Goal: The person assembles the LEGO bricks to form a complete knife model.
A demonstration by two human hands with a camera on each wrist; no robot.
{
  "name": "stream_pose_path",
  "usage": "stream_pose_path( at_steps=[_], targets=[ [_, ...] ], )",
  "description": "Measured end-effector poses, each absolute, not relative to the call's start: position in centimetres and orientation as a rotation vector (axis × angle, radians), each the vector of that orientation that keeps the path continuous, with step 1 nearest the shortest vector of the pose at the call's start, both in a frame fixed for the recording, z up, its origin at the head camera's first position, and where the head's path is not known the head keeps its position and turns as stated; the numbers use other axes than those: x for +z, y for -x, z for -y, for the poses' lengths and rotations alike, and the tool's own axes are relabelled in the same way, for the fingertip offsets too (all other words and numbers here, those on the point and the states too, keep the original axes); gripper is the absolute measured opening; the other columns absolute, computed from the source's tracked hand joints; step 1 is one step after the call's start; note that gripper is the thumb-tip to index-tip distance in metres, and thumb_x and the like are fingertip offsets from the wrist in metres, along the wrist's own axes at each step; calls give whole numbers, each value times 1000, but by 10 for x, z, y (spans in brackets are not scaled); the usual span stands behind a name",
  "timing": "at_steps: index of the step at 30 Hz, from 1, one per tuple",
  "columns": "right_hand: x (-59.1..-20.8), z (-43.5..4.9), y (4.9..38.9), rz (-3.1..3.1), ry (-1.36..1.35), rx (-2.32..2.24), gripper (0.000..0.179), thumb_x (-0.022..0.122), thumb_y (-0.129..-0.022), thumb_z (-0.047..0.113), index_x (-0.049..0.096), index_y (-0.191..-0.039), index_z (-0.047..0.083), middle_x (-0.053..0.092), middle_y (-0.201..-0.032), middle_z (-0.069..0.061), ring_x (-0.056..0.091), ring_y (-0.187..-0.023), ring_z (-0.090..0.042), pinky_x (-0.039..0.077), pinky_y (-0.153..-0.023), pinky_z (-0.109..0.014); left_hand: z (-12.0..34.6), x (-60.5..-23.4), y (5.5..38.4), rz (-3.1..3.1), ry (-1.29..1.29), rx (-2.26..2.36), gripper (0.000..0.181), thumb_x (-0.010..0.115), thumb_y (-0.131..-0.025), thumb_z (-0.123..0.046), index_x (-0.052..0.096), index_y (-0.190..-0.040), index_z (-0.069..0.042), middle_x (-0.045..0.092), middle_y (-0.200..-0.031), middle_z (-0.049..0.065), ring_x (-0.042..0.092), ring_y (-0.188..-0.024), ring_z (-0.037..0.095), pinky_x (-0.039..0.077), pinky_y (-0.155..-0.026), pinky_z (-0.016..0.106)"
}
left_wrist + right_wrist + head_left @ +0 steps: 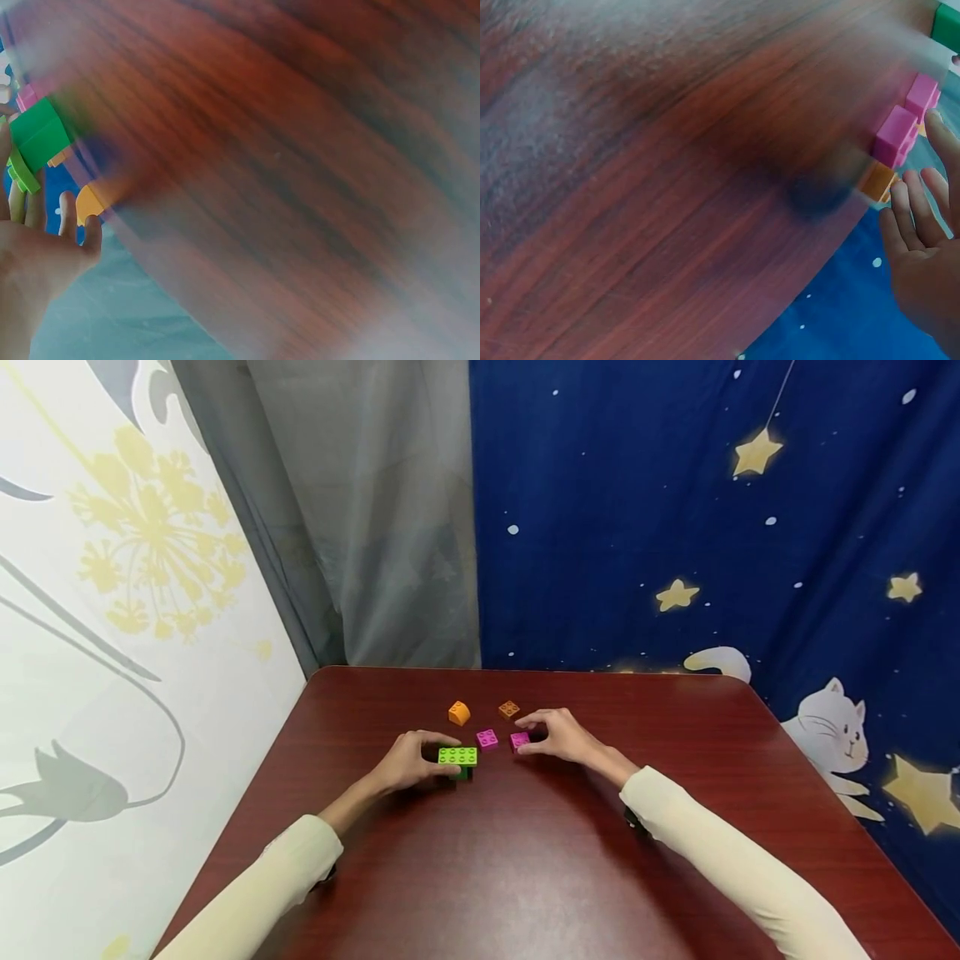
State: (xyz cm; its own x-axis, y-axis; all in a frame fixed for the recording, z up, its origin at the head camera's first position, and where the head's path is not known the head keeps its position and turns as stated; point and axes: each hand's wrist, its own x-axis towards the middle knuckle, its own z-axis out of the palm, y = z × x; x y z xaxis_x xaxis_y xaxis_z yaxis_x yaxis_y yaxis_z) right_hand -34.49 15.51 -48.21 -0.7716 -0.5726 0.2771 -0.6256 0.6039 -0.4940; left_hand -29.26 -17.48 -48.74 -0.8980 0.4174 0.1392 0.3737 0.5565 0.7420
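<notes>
**Hand and Brick Positions at the Tabletop**

Left hand (408, 764): located just left of center in the head view. Thumb and fingers are clamped on the lime-green brick (457, 757), studs upward; a darker green block (43, 135) is beneath it.

Right hand (562, 737): located right of center. Thumb and fingers are apart, positioned around the right-hand magenta brick (520, 742); contact cannot be determined.

Remaining bricks: a second magenta brick (487, 740) lies between the two hands, near the center of the frame. Above it in the frame are a curved orange brick (459, 713), to the left, and a brownish-orange brick (509, 709), to the right. Support surface: reddish-brown table (480, 868), lower center.
</notes>
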Motion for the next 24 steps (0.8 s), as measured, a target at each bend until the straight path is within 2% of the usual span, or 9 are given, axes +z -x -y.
stream_pose_path(
  at_steps=[13,24],
  targets=[
    [-494,-154,349,2841,-983,906,50,91,-82,25,76,-125,6,76,-108,-8,69,-103,-24,54,-95,-43,176,-490,294,-2720,-641,1264,37,90,-82,-37,80,-115,-25,73,-109,-3,63,-100,23,52,-87,37],
    [-493,-148,348,2801,-1030,922,39,89,-85,21,78,-120,6,78,-106,-6,69,-99,-22,57,-90,-44,176,-488,294,-2717,-616,1235,38,90,-82,-38,80,-115,-24,73,-110,-3,63,-100,26,52,-84,33]
  ],
)
